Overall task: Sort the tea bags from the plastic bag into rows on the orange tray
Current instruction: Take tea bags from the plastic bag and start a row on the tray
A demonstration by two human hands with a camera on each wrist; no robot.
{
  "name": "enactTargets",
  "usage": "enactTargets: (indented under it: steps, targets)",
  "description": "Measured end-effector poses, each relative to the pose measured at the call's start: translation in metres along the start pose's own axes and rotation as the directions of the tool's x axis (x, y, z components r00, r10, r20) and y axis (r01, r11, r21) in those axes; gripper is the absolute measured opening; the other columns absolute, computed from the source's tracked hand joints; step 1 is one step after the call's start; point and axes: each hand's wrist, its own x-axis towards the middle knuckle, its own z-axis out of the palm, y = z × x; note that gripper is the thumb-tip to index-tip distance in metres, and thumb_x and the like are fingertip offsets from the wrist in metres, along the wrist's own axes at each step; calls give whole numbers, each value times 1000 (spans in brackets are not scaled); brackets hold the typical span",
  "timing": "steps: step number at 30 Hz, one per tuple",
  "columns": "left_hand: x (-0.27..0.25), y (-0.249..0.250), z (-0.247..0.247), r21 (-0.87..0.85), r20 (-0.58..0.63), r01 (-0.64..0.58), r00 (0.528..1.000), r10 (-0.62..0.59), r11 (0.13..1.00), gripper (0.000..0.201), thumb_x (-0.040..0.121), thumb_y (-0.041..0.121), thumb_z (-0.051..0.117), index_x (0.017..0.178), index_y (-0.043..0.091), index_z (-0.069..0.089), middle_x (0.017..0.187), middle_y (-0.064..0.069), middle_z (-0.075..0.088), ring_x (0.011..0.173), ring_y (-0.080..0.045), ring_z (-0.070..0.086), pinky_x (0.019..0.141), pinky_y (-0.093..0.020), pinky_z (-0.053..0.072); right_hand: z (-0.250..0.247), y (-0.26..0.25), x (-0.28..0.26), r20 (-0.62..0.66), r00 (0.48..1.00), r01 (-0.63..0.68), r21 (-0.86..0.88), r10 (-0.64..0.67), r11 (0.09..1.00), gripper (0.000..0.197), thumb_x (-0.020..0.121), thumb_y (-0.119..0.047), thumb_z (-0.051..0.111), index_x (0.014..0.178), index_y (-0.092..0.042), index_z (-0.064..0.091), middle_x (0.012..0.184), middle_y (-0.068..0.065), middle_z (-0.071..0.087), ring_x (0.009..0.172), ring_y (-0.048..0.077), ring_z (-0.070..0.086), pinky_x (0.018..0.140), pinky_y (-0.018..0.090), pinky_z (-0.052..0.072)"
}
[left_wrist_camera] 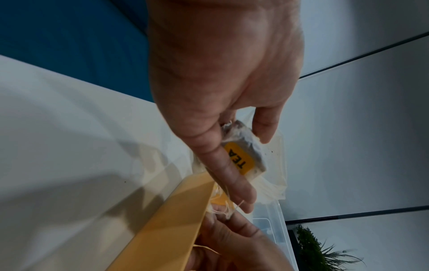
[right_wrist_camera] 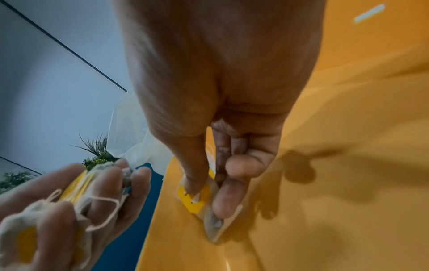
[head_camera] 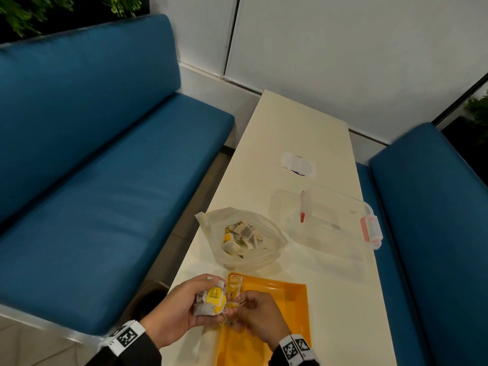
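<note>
My left hand (head_camera: pixel 182 310) grips a small stack of tea bags (head_camera: pixel 211 302) with yellow tags, held just left of the orange tray (head_camera: pixel 285 313); the same stack of tea bags (left_wrist_camera: pixel 243 154) shows in the left wrist view under my left hand (left_wrist_camera: pixel 223 110). My right hand (head_camera: pixel 257 313) pinches one tea bag (right_wrist_camera: pixel 209 210) between thumb and fingers low over the tray (right_wrist_camera: pixel 325 165). My right hand (right_wrist_camera: pixel 220 110) hides most of that bag. A few tea bags (head_camera: pixel 234 285) lie at the tray's far left corner. The clear plastic bag (head_camera: pixel 243 239) behind the tray holds several more.
A clear plastic box (head_camera: pixel 332 223) with pink latches stands at the right on the white table (head_camera: pixel 303 128). A white packet (head_camera: pixel 298 165) lies farther back. Blue benches (head_camera: pixel 105 154) flank the table on both sides.
</note>
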Motion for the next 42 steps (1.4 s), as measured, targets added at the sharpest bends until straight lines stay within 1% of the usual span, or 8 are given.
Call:
enactTargets:
  steps: [6, 18, 24, 29, 33, 37, 39, 42]
  targets:
    - [-2, -1, 5, 41, 30, 25, 999, -26, 999, 33, 99, 23, 61, 126, 3, 65, 119, -31, 68, 106, -48, 70, 79, -44, 62, 6, -4, 2, -59, 998, 11, 61, -7, 998, 22, 90, 1, 66, 75, -15, 69, 60, 1, 70, 45, 10, 62, 40, 18, 43]
    - [-6, -3, 10, 65, 36, 72, 997, -75, 995, 33, 100, 24, 60, 126, 4, 64, 119, -28, 70, 102, -45, 71, 80, -44, 62, 12, -3, 14, -215, 977, -48, -175, 10, 983, 28, 84, -4, 66, 61, -19, 64, 52, -3, 64, 42, 9, 54, 46, 24, 46]
    - [-3, -5, 8, 25, 24, 91, 996, -91, 996, 41, 100, 33, 57, 127, 3, 64, 122, -29, 68, 100, -45, 71, 82, -46, 60, 16, -5, 22, -290, 957, -64, -273, -19, 960, 19, 78, -3, 61, 67, -19, 64, 67, -4, 66, 60, 8, 56, 54, 17, 46]
    - [0, -4, 9, -12, -28, 142, 989, -142, 990, 59, 104, 52, 41, 124, 4, 68, 121, -28, 69, 107, -47, 70, 83, -47, 60, 15, -8, 19, -321, 947, -94, -218, 19, 971, 8, 78, -6, 62, 83, -10, 67, 77, -1, 71, 67, 10, 64, 64, 25, 55]
    - [1, 2, 11, 18, -42, 174, 984, -174, 985, 70, 103, 62, 31, 127, 8, 66, 119, -27, 71, 105, -45, 71, 84, -48, 60, 0, -25, 0, -387, 897, 71, -349, -213, 934, 18, 87, -12, 65, 90, -30, 61, 87, -13, 64, 78, 3, 60, 65, 11, 47]
    - [2, 8, 14, 89, -15, 186, 983, -185, 979, 77, 100, 68, 31, 126, 6, 68, 116, -26, 72, 98, -46, 70, 89, -51, 58, -16, -55, -30, 16, 804, 542, -431, -595, 721, 30, 90, -16, 65, 110, -38, 66, 118, -23, 57, 111, 1, 54, 84, 9, 42]
    - [2, 11, 17, 117, 0, 191, 981, -192, 975, 79, 98, 70, 32, 126, 6, 68, 114, -24, 73, 99, -48, 68, 91, -53, 56, -19, -64, -36, 254, 775, 622, -471, -579, 626, 39, 91, -16, 64, 121, -41, 63, 130, -27, 52, 124, -1, 44, 94, 13, 41]
    - [2, 14, 24, 173, 38, 210, 975, -220, 962, 77, 97, 74, 28, 134, 13, 59, 121, -24, 71, 104, -50, 68, 92, -55, 57, -20, -67, -34, 398, 755, 650, -558, -522, 516, 46, 89, -10, 62, 127, -36, 63, 133, -23, 49, 125, 2, 39, 101, 22, 41]
